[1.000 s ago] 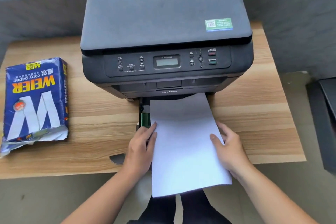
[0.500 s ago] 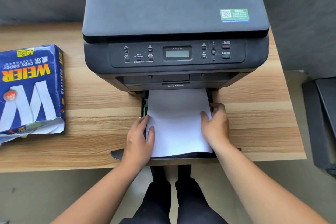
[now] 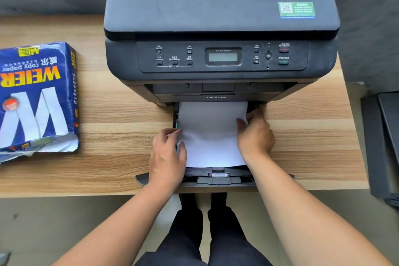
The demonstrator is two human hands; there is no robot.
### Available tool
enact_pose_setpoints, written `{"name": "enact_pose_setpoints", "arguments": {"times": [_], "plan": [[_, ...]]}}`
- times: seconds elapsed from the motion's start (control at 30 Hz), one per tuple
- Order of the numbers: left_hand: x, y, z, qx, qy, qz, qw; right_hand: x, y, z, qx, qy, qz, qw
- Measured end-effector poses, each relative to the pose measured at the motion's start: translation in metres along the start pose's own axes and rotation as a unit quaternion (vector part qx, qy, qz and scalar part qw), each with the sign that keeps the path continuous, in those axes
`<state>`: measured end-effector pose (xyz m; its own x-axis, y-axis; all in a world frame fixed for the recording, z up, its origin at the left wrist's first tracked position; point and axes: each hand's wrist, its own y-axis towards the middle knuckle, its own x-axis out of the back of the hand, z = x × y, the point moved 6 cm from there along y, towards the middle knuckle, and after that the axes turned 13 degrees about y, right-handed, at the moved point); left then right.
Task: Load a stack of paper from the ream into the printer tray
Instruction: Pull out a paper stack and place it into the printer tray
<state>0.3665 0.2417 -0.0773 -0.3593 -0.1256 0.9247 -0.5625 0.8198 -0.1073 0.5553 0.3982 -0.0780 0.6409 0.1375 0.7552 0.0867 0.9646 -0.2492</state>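
Note:
A dark grey printer [image 3: 220,28] stands on the wooden desk [image 3: 112,157]. Its paper tray [image 3: 218,176] is pulled out toward me over the desk's front edge. A white paper stack [image 3: 212,134] lies in the tray, its far end under the printer body. My left hand [image 3: 167,155] grips the stack's left edge, thumb on top. My right hand [image 3: 255,134] holds the right edge, fingers curled over the sheets. The blue ream [image 3: 36,97], torn open at its near end, lies on the desk at the left.
A dark cabinet or box [image 3: 382,147] stands on the floor to the right of the desk. A grey wall runs behind the printer. My legs [image 3: 205,233] are below the desk edge, under the tray.
The paper stack has slid further into the tray, so its near edge now lies inside the tray front. Both hands moved forward with it, the right one furthest.

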Motion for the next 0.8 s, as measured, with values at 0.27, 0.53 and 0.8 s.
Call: {"name": "enact_pose_setpoints", "arguments": {"times": [0.27, 0.53, 0.8], "plan": [[-0.001, -0.002, -0.004, -0.003, 0.009, 0.003, 1.0, -0.011, 0.012, 0.003, 0.164, -0.137, -0.087, 0.973], [0.001, -0.004, -0.003, 0.01, 0.009, 0.011, 1.0, -0.01, 0.014, -0.009, 0.113, -0.096, -0.103, 0.984], [0.003, -0.005, -0.017, 0.094, -0.026, 0.033, 0.995, 0.021, -0.015, -0.07, 0.035, 0.025, 0.009, 0.999]]}}
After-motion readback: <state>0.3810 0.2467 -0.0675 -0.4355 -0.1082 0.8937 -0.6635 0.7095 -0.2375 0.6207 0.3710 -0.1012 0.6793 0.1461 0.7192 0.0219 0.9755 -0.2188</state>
